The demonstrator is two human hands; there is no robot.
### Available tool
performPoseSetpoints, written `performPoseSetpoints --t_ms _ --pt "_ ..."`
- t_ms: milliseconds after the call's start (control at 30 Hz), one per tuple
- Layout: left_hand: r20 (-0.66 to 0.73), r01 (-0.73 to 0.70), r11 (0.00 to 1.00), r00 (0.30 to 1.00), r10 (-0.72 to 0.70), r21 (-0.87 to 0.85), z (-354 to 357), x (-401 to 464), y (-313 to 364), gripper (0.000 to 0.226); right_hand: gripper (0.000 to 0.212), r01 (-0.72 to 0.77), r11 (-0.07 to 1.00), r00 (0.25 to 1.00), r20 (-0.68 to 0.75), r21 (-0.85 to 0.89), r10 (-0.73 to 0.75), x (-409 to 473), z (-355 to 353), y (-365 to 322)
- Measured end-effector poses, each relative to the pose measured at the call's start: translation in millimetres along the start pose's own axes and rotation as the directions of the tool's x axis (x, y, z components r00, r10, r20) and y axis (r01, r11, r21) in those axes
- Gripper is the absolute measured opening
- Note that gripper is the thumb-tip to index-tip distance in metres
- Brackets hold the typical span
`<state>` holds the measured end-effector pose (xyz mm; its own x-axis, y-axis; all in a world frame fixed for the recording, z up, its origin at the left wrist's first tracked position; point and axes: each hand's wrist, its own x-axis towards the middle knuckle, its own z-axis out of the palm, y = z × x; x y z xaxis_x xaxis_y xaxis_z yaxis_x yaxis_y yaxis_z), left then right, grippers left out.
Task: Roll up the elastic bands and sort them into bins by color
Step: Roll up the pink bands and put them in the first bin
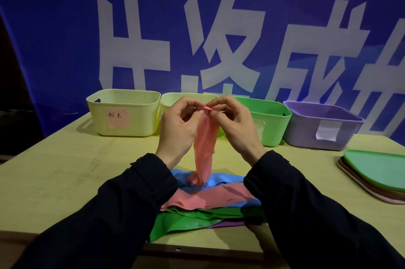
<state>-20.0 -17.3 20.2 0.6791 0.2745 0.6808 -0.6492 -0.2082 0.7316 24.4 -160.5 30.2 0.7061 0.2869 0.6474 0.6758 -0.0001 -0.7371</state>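
Pink band: top end pinched between left hand and right hand; hangs below both, lower end touching band pile on desk.

A pale wooden table spans the foreground. Behind it hangs a blue banner printed with large white characters. At the table's right edge lies a stack of flat lids — a green lid uppermost, brownish and pinkish lids beneath.
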Motion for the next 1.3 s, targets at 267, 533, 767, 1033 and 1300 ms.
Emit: performPoseSetpoints --t_ms 267,533,767,1033,1300 --pt "0.004 0.038 0.998 0.999 -0.038 -0.051 -3 0 -3 0.012 0.018 0.010 0.999 1.000 -0.026 0.045 -0.009 1 3 -5" --pt "0.006 0.034 0.999 0.999 -0.034 0.022 -6 2 -5 0.012 0.014 -0.018 1.000 0.998 -0.067 0.021 0.020 -1 5 -2" --pt "0.055 0.376 0.912 0.926 -0.372 -0.166 -1 -4 11 0.027 0.011 0.311 0.847 0.887 -0.188 -0.432 -0.422 -15 13 4" --pt "0.205 0.426 0.827 0.904 -0.375 -0.366 -9 -3 10 0.015 0.020 0.239 0.931 0.951 -0.126 -0.277 -0.282 -17 9 -5" --pt "0.225 0.253 0.964 0.947 -0.231 -0.076 -25 1 8 0.014 0.008 -0.230 0.947 0.959 0.219 0.224 0.181 -5 -3 4"
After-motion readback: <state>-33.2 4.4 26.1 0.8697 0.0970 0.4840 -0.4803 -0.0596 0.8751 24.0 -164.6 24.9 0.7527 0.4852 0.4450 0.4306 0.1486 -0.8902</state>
